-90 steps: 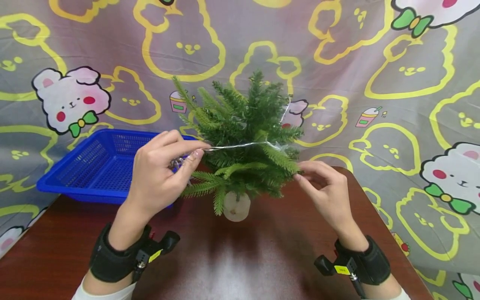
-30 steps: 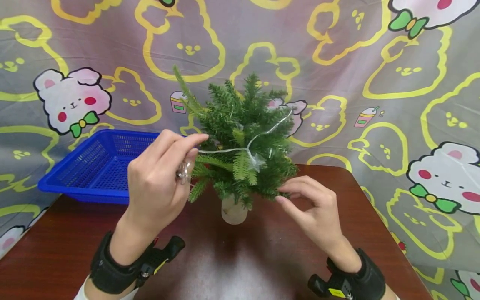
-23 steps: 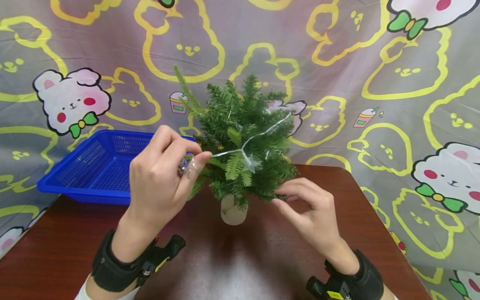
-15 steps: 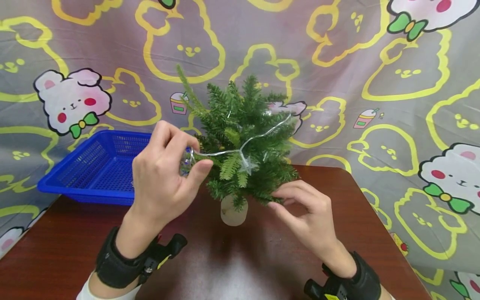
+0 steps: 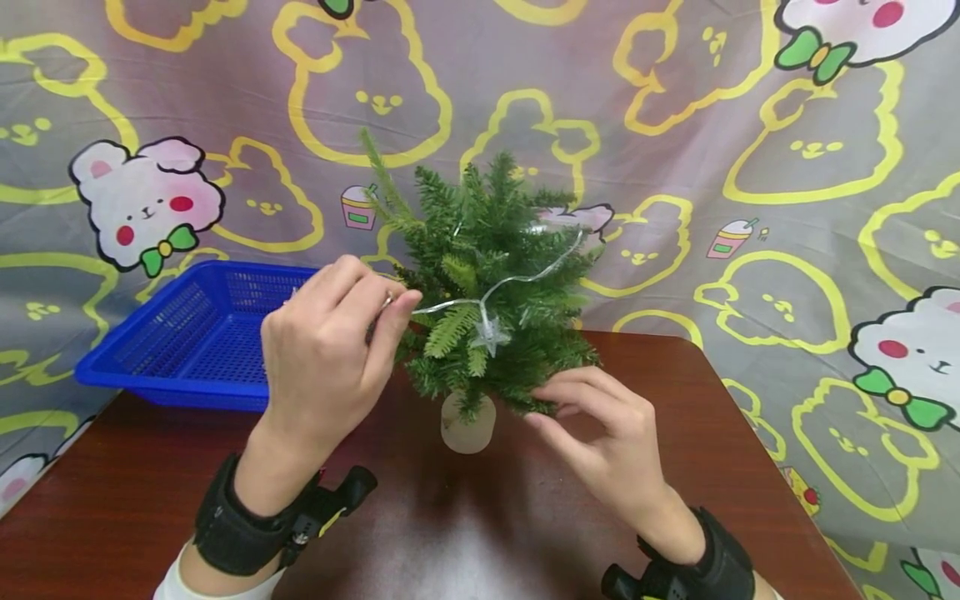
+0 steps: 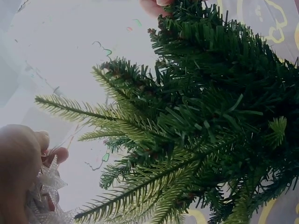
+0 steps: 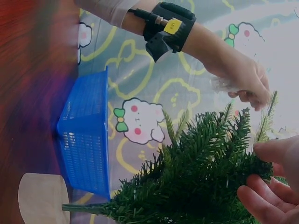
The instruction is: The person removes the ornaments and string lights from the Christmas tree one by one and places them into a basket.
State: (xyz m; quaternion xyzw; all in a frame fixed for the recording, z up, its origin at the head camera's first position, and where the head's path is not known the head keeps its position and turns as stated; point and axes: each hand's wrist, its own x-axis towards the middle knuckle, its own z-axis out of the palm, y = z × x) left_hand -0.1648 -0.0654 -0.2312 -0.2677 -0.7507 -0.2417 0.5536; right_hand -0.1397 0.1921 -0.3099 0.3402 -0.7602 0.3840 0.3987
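A small artificial Christmas tree (image 5: pixel 517 308) stands on a pale round base (image 5: pixel 468 423). Across its front runs a clear string of star lights (image 5: pixel 490 337), one star hanging over the near branches. My left hand (image 5: pixel 322 342) pinches the string between thumb and forefinger at the tree's left side. The bundled rest of the lights (image 6: pixel 46 186) is held under that palm, as the left wrist view shows. My right hand (image 5: pixel 607 433) pinches the tip of a lower right branch (image 7: pixel 257 165). The far side of the tree is hidden.
A blue plastic basket (image 5: pixel 176 379) stands on the brown table (image 5: pixel 465 533) behind my left hand. A cartoon-print cloth (image 5: pixel 675 100) hangs behind the table. Each wrist wears a black strap with a camera.
The tree has turned, bringing the star to the front and leftward. My right hand has moved down and left with the branch. My left thumb lifted off the string, then pinched it again.
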